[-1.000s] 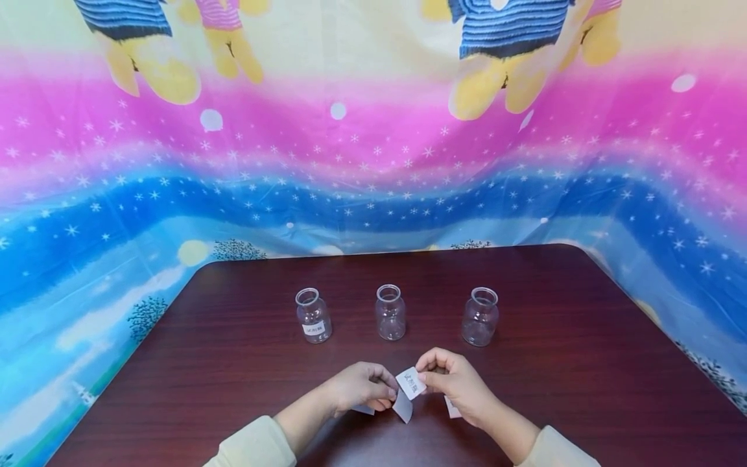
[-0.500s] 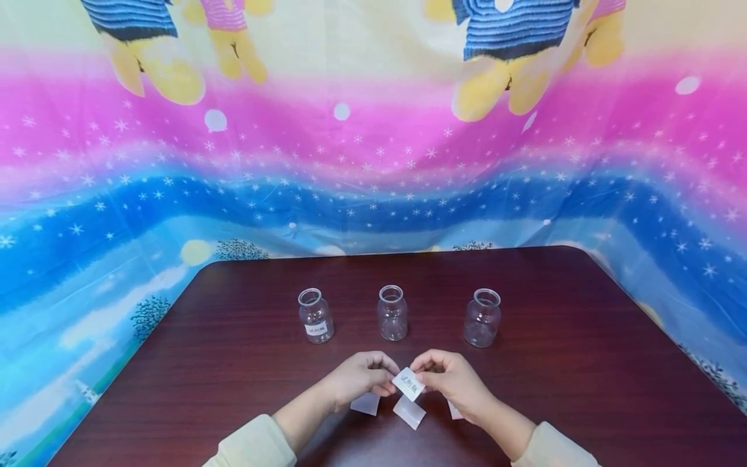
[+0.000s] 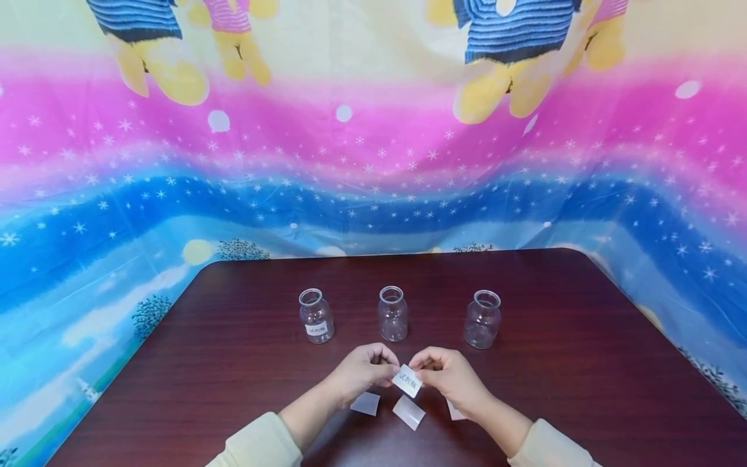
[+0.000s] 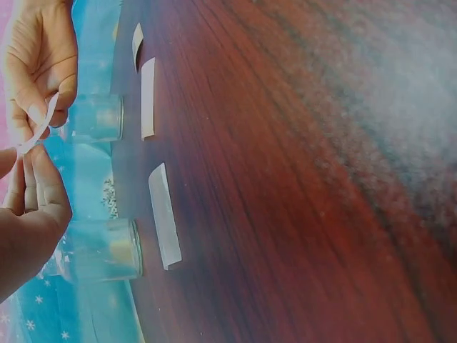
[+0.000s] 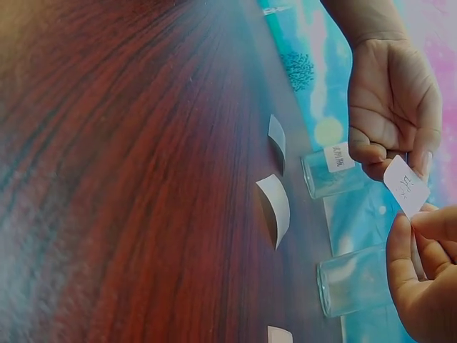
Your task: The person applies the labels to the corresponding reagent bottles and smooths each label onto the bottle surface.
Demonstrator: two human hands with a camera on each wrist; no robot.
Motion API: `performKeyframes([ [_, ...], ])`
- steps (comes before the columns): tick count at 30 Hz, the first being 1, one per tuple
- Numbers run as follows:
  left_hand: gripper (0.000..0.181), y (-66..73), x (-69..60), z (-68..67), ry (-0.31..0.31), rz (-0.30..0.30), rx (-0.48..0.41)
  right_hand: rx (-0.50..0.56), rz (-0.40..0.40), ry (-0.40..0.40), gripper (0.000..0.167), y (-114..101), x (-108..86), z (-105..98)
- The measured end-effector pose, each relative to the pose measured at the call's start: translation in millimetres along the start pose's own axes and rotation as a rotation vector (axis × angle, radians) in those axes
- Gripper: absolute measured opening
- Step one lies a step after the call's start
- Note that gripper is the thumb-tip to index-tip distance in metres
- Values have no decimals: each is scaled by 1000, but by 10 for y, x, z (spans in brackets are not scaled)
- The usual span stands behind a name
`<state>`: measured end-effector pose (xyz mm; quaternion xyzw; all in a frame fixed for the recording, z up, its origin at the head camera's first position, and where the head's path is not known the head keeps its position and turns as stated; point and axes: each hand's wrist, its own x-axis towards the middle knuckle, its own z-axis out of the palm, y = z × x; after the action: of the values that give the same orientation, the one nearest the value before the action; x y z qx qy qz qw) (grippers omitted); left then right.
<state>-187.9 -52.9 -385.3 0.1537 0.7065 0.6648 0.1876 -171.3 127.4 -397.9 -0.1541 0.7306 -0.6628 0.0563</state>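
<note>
Between my two hands a small white label with handwritten characters is held up above the table. My left hand pinches its left edge between thumb and fingers. The right hand pinches its opposite edge; in the right wrist view the label spans the fingertips of both hands. Beyond the hands stand three clear glass jars: a left jar bearing a similar written label, a middle jar, and a right jar. No label shows on the latter two.
On the dark red wooden table, a pale paper piece lies below the left hand. A slightly curled piece is in the middle, and another is partly covered by the right hand. A patterned cloth hangs behind the table.
The left hand has let go of the middle curled paper piece, which now lies on the table. It has moved up to the written label and pinches its edge; the right hand keeps its hold.
</note>
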Motion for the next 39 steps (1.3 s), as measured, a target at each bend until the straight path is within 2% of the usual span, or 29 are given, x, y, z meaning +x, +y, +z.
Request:
performKeyframes([
  [7, 14, -7, 18, -2, 7, 13, 24, -60, -8, 17, 17, -24, 10, 8],
  [12, 13, -35, 58, -13, 21, 30, 48, -49, -1, 50, 18, -42, 43, 15],
  [19, 8, -88, 117, -31, 77, 46, 9, 23, 27, 113, 25, 8, 99, 10],
  [23, 6, -99, 136, -41, 117, 30, -13, 107, 40, 115, 26, 55, 120, 7],
  [26, 8, -97, 149, -46, 144, 16, -25, 131, 54, 127, 26, 74, 144, 24],
  [36, 4, -155, 225, -80, 217, 35, -53, 185, 126, 241, 17, 116, 240, 107],
  [39, 5, -174, 243, -87, 235, 49, -61, 175, 118, 265, 13, 159, 264, 120],
])
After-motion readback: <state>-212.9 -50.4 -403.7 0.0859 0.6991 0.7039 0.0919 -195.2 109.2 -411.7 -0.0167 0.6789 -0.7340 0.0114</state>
